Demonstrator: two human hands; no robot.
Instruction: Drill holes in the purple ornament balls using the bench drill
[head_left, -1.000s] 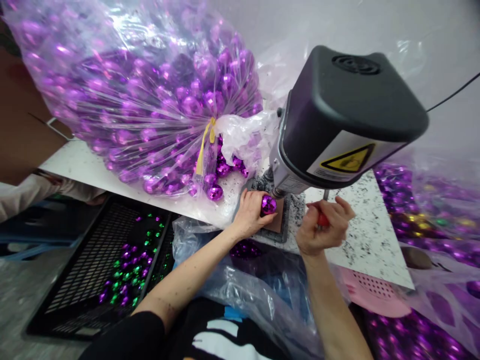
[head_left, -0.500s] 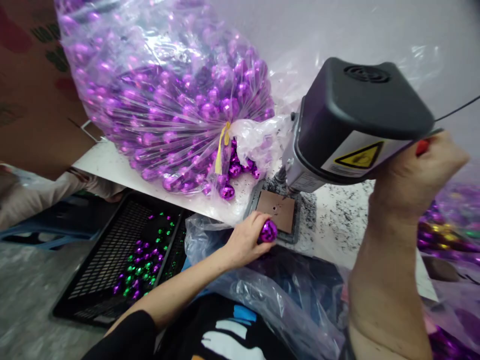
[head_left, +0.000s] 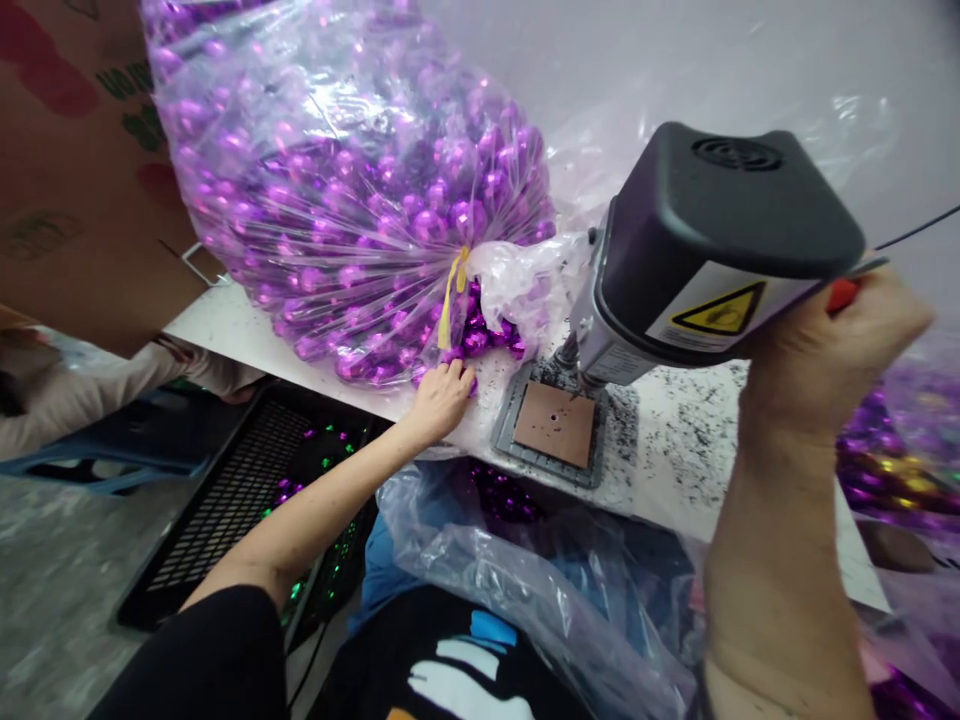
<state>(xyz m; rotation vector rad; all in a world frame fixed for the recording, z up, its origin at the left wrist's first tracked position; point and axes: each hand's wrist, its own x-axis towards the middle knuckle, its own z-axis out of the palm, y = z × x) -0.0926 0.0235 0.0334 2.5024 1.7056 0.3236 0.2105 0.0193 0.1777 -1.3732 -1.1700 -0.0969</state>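
My left hand (head_left: 444, 400) is closed over a purple ball at the table's front edge; only a sliver of the ball shows beside the fingers. Several loose purple balls (head_left: 477, 341) lie just beyond it, under the tied neck of a big clear bag of purple balls (head_left: 360, 220). My right hand (head_left: 862, 320) is wrapped round the red-marked lever of a black drill press (head_left: 735, 240). Beneath the press, a brown square plate (head_left: 556, 424) with a small hole sits on the grey base, with no ball on it.
Dark shavings cover the white table (head_left: 686, 440). A black crate (head_left: 225, 500) with purple and green balls stands lower left, by another person's sleeve (head_left: 112, 400). An open plastic bag (head_left: 525, 570) hangs at the front edge. A cardboard box (head_left: 75, 200) is upper left.
My left hand has moved left and forward from beside the plate to the loose balls. The purple ball it held before is no longer seen there. My right hand stays on the lever.
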